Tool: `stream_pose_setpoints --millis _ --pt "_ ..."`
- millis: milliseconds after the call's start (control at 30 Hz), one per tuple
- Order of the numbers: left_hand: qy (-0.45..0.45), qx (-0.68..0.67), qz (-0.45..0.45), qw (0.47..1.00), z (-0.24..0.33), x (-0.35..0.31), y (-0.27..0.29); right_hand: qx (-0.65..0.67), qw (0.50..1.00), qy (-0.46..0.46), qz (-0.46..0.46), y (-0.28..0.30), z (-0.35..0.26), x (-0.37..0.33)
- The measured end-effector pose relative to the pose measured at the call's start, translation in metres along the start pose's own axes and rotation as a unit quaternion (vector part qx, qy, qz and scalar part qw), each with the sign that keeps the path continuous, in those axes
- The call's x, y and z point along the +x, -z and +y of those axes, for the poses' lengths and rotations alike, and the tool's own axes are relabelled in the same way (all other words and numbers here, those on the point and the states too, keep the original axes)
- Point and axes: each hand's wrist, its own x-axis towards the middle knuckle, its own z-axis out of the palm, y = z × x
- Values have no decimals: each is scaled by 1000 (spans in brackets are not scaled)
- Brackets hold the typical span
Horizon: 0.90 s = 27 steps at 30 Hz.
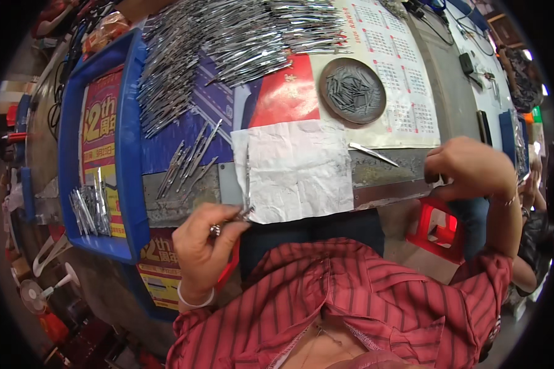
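Observation:
My left hand [206,243] is closed in a pinch at the table's front edge, by the lower left corner of a white sheet of paper [301,172]. Between thumb and fingertips is the near end of a slim metal tool [248,178], which lies along the paper's left side. Over the front edge at the right, my right hand [471,166] has its fingers curled in; whether anything is inside them is hidden. Nearest to it is a single pointed metal tool [373,154], lying right of the paper.
Slim metal tools form a large pile [228,49] at the back, with several loose ones [191,160] nearer. A round dish [353,91] holds small grey metal pieces. At left stands a blue tray [140,203] with a few tools. A red stool [437,230] is below the table.

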Motion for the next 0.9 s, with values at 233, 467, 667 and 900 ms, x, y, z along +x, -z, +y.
stream_pose_setpoints --millis 233,467,667,900 --pt "1 -132 -73 989 -1 -2 -48 18 937 -32 346 -16 37 85" --pt "91 -196 -60 975 -10 -22 -52 -144 929 -126 318 -11 67 143" --pt "141 -199 -58 968 -9 -22 -63 -219 931 -36 290 -4 67 150" --pt "31 -111 -86 990 -1 -3 -65 175 902 124 374 -16 3 89"
